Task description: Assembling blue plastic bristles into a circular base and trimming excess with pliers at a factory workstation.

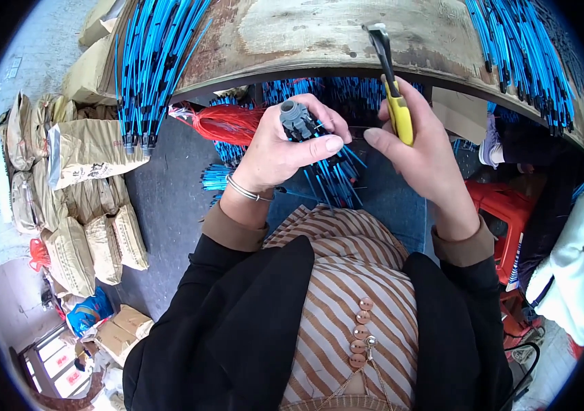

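Observation:
My left hand (285,147) is closed around a grey plastic connector (296,119) with a bundle of blue wires (333,179) hanging from it over my lap. A metal bracelet sits on that wrist. My right hand (418,154) grips yellow-handled pliers (393,89), their dark jaws pointing up toward the workbench edge. Its fingertips reach toward the connector, close to my left thumb. A thin dark wire runs between the two hands.
A worn wooden workbench (319,34) curves across the top, with bundles of blue wires (151,61) draped at left and right (525,55). Red string (227,122) hangs below it. Filled sacks (79,192) and cartons lie on the floor at left; a red stool (507,212) stands at right.

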A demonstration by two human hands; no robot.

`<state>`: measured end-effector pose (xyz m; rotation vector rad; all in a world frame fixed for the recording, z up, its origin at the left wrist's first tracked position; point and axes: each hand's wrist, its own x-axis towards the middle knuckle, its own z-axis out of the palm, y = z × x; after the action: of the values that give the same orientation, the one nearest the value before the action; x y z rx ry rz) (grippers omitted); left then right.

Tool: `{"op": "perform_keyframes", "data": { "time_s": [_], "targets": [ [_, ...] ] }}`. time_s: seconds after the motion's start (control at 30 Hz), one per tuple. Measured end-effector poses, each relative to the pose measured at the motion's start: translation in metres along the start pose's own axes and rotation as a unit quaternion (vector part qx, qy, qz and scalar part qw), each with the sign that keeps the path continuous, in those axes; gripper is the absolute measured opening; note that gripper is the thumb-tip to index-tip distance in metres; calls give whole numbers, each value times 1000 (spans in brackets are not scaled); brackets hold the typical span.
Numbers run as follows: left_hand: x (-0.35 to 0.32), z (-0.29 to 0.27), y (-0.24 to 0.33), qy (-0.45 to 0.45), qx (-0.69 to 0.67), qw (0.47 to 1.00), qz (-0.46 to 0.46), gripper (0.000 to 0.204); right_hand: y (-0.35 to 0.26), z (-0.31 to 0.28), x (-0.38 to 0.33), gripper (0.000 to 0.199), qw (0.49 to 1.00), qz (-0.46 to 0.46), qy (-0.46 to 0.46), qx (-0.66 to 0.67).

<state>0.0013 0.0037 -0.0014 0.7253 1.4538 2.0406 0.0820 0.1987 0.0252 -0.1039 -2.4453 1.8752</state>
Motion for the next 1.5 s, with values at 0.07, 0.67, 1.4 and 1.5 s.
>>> {"op": "perform_keyframes", "data": {
  "time_s": [0.07,0.67,1.4,1.5],
  "targets": [
    [1,0,-1,-5,-9,1000,16,21,-4,-2,-5,68,999,-5,14,-30],
    [1,16,14,40,146,988,-20,56,-11,40,8,43,983,-170,67,-4],
    [4,-3,8,1,15,999,-49,56,14,-1,-10,50,983,-155,89,-53],
    [6,-4,10,-10,50,998,-39,49,24,-12,-10,56,928,-263,57,-256]
  ]
}}
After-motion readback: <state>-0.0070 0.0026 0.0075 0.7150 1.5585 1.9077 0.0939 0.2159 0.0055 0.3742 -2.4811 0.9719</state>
